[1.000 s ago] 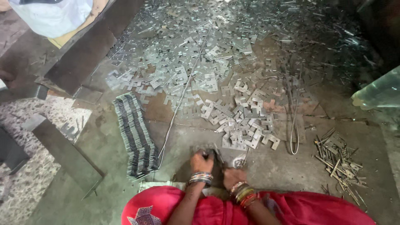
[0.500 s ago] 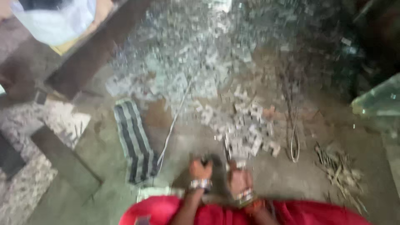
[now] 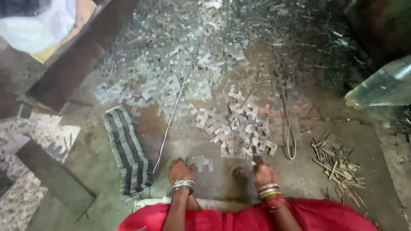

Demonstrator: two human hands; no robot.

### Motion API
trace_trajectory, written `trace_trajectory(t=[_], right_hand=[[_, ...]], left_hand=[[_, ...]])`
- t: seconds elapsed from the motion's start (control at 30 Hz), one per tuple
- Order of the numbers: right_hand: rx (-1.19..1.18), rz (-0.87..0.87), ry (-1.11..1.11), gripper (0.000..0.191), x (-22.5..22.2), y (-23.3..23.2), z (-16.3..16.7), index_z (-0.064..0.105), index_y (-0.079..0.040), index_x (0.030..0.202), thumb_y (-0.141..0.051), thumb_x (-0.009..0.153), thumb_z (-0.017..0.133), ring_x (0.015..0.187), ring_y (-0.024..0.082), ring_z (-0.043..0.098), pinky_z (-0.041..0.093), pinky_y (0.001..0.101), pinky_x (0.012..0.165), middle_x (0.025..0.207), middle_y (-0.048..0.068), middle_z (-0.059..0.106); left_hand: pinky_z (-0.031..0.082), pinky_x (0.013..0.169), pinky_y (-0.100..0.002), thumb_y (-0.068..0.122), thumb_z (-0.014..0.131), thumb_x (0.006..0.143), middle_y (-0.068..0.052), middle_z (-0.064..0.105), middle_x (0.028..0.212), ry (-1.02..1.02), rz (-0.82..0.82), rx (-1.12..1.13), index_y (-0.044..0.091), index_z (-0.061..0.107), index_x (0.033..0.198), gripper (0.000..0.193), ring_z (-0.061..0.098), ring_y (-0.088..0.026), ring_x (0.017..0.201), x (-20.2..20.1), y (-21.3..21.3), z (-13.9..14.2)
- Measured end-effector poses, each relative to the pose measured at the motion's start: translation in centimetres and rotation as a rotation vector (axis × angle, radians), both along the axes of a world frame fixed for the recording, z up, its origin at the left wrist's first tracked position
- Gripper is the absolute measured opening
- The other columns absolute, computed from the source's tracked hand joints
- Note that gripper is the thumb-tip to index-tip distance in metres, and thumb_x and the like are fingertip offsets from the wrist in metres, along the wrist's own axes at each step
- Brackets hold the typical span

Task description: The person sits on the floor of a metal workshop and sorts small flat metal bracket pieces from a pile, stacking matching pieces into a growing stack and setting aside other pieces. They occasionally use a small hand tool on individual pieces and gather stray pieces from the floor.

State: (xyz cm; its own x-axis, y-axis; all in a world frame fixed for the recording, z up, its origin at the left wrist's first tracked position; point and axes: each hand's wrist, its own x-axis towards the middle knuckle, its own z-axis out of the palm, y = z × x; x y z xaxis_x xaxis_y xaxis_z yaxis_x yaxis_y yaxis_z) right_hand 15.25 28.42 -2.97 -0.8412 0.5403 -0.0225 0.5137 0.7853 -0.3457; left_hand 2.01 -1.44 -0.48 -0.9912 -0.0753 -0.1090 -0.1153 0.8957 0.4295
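On the workshop floor, my left hand [image 3: 180, 169] is resting curled beside a notched metal plate [image 3: 201, 163]; I am watching my right hand [image 3: 262, 172] gripping something too blurred to identify.

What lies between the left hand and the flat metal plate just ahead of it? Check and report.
Nothing visible. The left hand rests on the floor right beside the flat metal plate, with only bare floor between them.
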Motion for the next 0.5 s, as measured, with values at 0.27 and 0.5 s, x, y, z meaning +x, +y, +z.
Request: trace_trajectory(t=[0.27, 0.5], right_hand=[[-0.066, -0.18, -0.218, 0.029, 0.7, 1.2, -3.5, 0.07, -0.024, 0.118, -0.029, 0.093, 0.057, 0.091, 0.042, 0.074, 0.061, 0.054, 0.078, 0.097, 0.02, 0.076], [-0.046, -0.148, -0.359, 0.033, 0.4, 1.4, -4.0, 0.066, -0.027, 0.123, -0.034, 0.091, 0.059, 0.096, 0.04, 0.075, 0.062, 0.053, 0.082, 0.103, 0.016, 0.077]], left_hand=[[0.057, 0.079, -0.054, 0.019, 0.072, 0.083, -0.02, 0.072, 0.105, 0.202, -0.472, 0.141, 0.005, 0.074, 0.099, 0.021, 0.07, -0.042, 0.093, -4.1, 13.3, 2.1], [0.059, 0.083, -0.05, 0.012, 0.071, 0.086, -0.021, 0.074, 0.103, 0.143, -0.568, -0.09, 0.007, 0.076, 0.096, 0.013, 0.073, -0.04, 0.095, -9.1, 19.2, 2.2]])
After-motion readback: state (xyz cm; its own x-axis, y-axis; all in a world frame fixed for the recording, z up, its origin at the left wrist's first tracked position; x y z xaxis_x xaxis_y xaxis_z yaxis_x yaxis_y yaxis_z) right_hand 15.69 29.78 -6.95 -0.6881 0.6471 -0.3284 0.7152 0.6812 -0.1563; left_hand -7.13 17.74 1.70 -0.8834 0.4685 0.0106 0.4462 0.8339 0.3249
